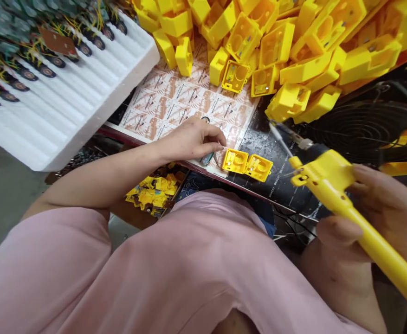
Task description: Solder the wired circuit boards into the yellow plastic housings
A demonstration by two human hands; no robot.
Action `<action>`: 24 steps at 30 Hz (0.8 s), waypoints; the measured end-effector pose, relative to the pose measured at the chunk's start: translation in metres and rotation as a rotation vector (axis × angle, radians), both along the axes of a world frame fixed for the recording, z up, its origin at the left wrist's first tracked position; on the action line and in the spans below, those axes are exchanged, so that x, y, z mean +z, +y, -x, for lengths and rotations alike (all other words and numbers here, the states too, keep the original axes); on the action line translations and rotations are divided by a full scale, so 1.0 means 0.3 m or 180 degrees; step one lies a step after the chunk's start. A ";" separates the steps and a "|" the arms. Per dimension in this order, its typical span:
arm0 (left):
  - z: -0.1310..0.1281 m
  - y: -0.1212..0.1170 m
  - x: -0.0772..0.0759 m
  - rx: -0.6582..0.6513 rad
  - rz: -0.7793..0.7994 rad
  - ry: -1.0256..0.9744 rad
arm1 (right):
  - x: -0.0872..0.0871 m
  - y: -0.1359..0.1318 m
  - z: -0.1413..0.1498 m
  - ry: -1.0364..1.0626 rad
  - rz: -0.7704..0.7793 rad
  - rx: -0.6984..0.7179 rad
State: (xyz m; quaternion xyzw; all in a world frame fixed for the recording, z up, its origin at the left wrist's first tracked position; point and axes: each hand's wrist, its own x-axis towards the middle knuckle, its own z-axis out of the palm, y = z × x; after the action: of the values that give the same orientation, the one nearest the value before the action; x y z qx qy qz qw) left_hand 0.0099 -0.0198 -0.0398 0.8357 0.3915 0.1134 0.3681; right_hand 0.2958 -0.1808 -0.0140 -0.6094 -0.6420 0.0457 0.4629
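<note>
On our black-topped workbench (261, 135), printed sheets (189, 99) cover the left part up to the near edge. We have yellow housings (276, 44) heaped along the far side (some tipped against others), an open yellow case (247, 164) beside the near edge, and a black fan (359, 123) toward the right.

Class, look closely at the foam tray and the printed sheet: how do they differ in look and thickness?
The foam tray is thick; the printed sheet is thin. The tray is white and ridged, while the sheet is flat with repeating brown prints. The tray carries wired round parts; the sheet lies beneath the left hand. Both have straight edges.
</note>
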 end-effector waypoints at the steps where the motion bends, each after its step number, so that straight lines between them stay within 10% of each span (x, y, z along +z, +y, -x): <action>1: -0.007 -0.003 0.006 0.0059 0.0093 -0.0033 | -0.011 0.001 0.000 0.0210 -0.0161 -0.0196; 7: -0.043 -0.030 0.049 -0.0046 -0.0246 0.0387 | -0.111 0.064 -0.017 0.0570 -0.1047 -0.0378; 16: -0.100 -0.043 0.069 -0.0137 -0.0723 0.0982 | -0.061 -0.001 0.020 0.0392 -0.0126 0.0787; 24: -0.140 -0.016 0.109 -0.0325 -0.0574 0.1392 | -0.058 0.047 0.011 -0.0165 -0.0250 0.1304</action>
State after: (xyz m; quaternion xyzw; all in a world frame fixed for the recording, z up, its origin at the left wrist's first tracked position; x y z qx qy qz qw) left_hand 0.0520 -0.0247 -0.0072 0.8885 0.4075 -0.0546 0.2037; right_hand 0.2926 -0.1667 -0.0315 -0.4486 -0.7656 0.0982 0.4506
